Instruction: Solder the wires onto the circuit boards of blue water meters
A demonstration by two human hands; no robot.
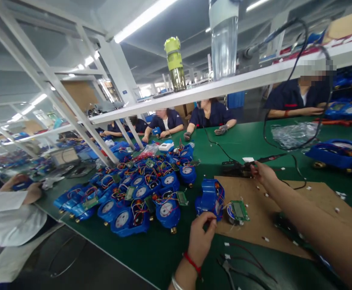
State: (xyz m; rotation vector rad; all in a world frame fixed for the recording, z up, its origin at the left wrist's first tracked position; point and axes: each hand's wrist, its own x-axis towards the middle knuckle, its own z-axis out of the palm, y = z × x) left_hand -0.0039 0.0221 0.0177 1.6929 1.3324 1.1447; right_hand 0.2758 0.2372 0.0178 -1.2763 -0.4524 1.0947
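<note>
Thumb and forefinger of my left hand [202, 233] meet in a pinch at the lower edge of a blue meter [207, 197] with an open, wired side; whatever lies between the fingertips is too small to make out. A green circuit board with a small display [239, 210] lies just right of that meter, joined to coloured wires. Farther back, my right hand [264, 174] has its fingers bent together beside a black stand [234, 168]. A dark pen-like tool with a cable [272, 158] runs right behind this hand; its grip is unclear.
Many blue meters [139, 189] crowd the green table on the left. Brown cardboard [302, 201] carries small white bits. Pliers [227, 268] and dark wires lie in front. A shelf [169, 96] with bottles crosses above. Co-workers [210, 114] sit opposite. More meters [335, 155] stand right.
</note>
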